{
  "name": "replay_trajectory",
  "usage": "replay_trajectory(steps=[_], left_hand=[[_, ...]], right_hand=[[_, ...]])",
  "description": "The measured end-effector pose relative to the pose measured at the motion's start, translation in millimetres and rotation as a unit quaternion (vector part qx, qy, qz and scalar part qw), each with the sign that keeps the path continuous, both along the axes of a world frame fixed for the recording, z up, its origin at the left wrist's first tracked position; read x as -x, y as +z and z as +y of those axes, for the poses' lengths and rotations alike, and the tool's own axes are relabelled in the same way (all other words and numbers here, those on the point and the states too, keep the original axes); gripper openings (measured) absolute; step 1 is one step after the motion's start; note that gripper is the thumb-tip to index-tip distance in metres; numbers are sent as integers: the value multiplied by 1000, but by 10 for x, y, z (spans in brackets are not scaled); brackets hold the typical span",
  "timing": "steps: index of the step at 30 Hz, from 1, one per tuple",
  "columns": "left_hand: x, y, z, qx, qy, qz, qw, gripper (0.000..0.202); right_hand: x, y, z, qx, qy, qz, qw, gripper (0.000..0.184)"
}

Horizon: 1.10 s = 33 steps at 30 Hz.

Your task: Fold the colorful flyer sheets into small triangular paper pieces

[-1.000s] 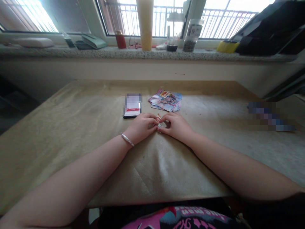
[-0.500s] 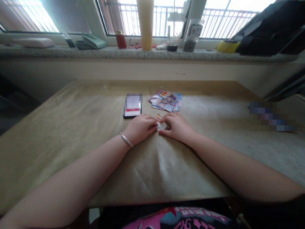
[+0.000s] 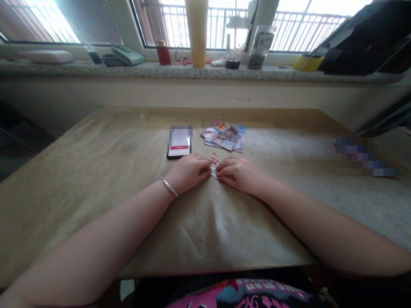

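My left hand (image 3: 189,172) and my right hand (image 3: 239,173) meet at the middle of the table (image 3: 96,171). Both have their fingers curled and pinched on a small folded piece of red and white paper (image 3: 214,162) between them. Only the paper's top edge shows above the fingers. A silver bracelet (image 3: 169,187) circles my left wrist. Just behind the hands lie a phone (image 3: 179,147) with a lit screen and a fanned pile of colourful printed cards (image 3: 224,135).
A stone windowsill (image 3: 180,72) runs behind the table with a red can (image 3: 163,54), a tall yellow cylinder (image 3: 196,32), jars and a dark bag (image 3: 362,40). A blurred object (image 3: 366,156) lies at the table's right.
My right hand's fingers have folded down lower over the small paper, covering more of it. The hands stayed in the same spot.
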<state>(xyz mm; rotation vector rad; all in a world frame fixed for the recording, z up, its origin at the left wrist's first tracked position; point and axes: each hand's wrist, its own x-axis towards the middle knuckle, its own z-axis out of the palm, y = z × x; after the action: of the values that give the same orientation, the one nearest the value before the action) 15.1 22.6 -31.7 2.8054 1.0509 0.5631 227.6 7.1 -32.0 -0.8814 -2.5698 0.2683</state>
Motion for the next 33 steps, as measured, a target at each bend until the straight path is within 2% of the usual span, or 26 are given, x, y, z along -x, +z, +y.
replay_trajectory(steps=[4,8,15,18,23,27,33], left_hand=[[18,-10,22,-2,-17,1,1000,14],[-5,-21,21,-26,-6,-4,1000,18],[34,70,-22,-24,-25,79,996,25],[32,83,-43,-36,-18,97,994,25],[-29,88,-90,-76,-13,120,990,26],[-40,105,-97,-57,3,122,991,28],[-16,93,-46,-35,-8,99,994,33]], right_hand=[[-19,-48,58,-7,-12,-12,1000,24],[-26,-64,92,-47,-22,-43,998,26],[-35,3,22,-98,9,-121,988,29],[-34,25,1,-102,19,-135,985,29],[14,61,-63,-93,-16,-140,986,31],[64,84,-95,-85,-37,-156,983,31],[88,43,-53,-105,-48,-179,977,37]])
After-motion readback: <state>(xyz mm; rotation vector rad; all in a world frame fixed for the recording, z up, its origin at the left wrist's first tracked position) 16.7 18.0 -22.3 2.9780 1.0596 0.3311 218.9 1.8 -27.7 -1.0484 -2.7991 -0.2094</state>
